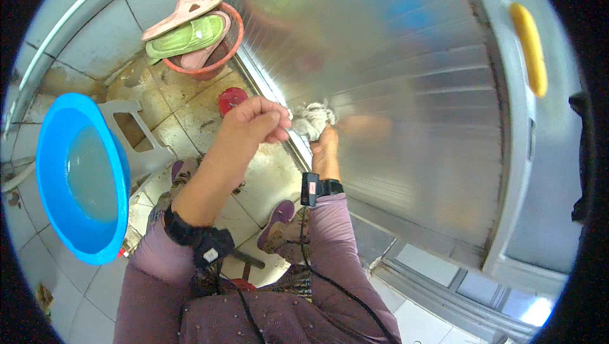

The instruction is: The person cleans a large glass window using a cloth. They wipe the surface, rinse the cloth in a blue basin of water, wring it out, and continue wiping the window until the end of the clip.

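My right hand (325, 150) presses a crumpled whitish cloth (312, 120) against a door's ribbed, translucent panel (412, 128), low down near the pale frame edge. The cloth is bunched under the fingers, which it partly hides. To the left, my left hand (259, 120) is closed with its fingers curled and thumb folded over. Its fingertips come close to the door's frame edge (298, 150) and the cloth; whether they grip something is hidden.
A blue basin (120, 172) of cloudy water stands at the left by a whitish plastic stool (147, 129). Pink and green slippers (188, 36) fill an orange-red bucket (236, 38). A red object (232, 99) lies on the tiled floor. A yellow handle (528, 49) is on the right. Black cables trail from both wrists.
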`<state>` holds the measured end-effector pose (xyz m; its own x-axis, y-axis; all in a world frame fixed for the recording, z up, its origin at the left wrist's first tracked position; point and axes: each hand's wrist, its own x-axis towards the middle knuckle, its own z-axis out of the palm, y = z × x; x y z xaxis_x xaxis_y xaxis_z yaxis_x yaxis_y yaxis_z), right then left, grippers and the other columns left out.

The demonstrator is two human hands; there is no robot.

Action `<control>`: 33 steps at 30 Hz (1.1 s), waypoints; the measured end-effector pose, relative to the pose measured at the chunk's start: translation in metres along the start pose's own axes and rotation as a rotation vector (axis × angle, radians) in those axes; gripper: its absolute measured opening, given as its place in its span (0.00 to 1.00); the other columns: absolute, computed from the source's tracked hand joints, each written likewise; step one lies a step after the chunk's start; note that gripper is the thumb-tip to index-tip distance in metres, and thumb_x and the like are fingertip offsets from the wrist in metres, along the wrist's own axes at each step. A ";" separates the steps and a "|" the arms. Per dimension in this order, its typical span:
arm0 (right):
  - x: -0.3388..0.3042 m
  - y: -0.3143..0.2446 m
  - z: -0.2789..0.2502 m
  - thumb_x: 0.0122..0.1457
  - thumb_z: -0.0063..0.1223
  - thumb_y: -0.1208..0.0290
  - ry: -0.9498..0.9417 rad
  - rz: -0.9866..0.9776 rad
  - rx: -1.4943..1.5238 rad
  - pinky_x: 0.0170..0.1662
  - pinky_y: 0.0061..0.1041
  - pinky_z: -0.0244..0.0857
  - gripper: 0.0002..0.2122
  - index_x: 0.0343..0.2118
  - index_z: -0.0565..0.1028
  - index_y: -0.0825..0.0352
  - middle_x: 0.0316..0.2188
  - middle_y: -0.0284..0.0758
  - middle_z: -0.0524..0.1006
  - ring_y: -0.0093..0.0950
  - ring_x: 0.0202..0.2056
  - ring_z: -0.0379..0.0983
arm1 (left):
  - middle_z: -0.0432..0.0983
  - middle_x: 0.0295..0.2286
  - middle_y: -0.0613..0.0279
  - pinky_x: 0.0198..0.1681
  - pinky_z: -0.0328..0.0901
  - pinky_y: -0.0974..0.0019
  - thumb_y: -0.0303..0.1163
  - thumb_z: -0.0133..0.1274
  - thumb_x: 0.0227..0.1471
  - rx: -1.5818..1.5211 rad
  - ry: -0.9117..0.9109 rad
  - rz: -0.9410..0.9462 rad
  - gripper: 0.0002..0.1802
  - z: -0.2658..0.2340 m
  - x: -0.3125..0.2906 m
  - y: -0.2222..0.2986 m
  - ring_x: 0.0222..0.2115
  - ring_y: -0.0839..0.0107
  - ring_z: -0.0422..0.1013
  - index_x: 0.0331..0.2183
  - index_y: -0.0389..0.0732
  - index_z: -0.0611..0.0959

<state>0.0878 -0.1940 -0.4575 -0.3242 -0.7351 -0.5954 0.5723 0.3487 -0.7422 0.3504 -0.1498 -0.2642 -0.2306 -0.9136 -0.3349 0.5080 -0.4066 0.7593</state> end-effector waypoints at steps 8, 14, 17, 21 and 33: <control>-0.158 -0.193 0.059 0.58 0.45 0.70 -0.128 -0.452 -0.018 0.29 0.23 0.74 0.12 0.41 0.71 0.72 0.35 0.40 0.76 0.30 0.31 0.76 | 0.75 0.31 0.59 0.35 0.65 0.73 0.27 0.44 0.54 -0.029 -0.014 0.101 0.09 0.001 -0.008 0.004 0.28 0.76 0.70 0.35 0.34 0.76; -0.171 -0.207 0.044 0.59 0.45 0.69 -0.162 -0.451 -0.020 0.26 0.20 0.74 0.13 0.43 0.70 0.71 0.36 0.39 0.77 0.30 0.32 0.77 | 0.75 0.31 0.64 0.37 0.64 0.74 0.33 0.45 0.56 0.025 -0.021 0.087 0.09 -0.002 -0.001 -0.002 0.30 0.79 0.70 0.35 0.39 0.76; -0.122 -0.142 0.016 0.60 0.43 0.65 -0.022 -0.328 -0.157 0.32 0.28 0.74 0.14 0.44 0.70 0.68 0.38 0.39 0.76 0.31 0.37 0.76 | 0.75 0.32 0.64 0.37 0.64 0.74 0.32 0.45 0.56 0.048 -0.003 0.063 0.09 -0.003 0.001 0.000 0.30 0.78 0.70 0.35 0.39 0.76; -0.046 -0.044 -0.017 0.53 0.48 0.76 -0.015 -0.070 0.023 0.31 0.30 0.73 0.09 0.38 0.72 0.70 0.31 0.38 0.77 0.31 0.30 0.76 | 0.75 0.31 0.63 0.37 0.65 0.73 0.31 0.45 0.56 0.049 0.035 0.037 0.08 0.000 0.000 0.001 0.30 0.77 0.70 0.35 0.39 0.76; 0.100 0.119 -0.080 0.56 0.46 0.71 0.344 0.199 -0.315 0.30 0.38 0.71 0.11 0.41 0.71 0.70 0.35 0.41 0.75 0.37 0.33 0.74 | 0.74 0.30 0.64 0.39 0.64 0.71 0.27 0.44 0.54 0.134 0.029 -0.072 0.07 0.007 -0.005 0.007 0.31 0.76 0.69 0.34 0.38 0.75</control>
<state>0.0626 -0.1796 -0.6303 -0.4921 -0.4208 -0.7621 0.4107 0.6596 -0.6295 0.3495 -0.1480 -0.2533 -0.2373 -0.8826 -0.4059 0.3750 -0.4687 0.7998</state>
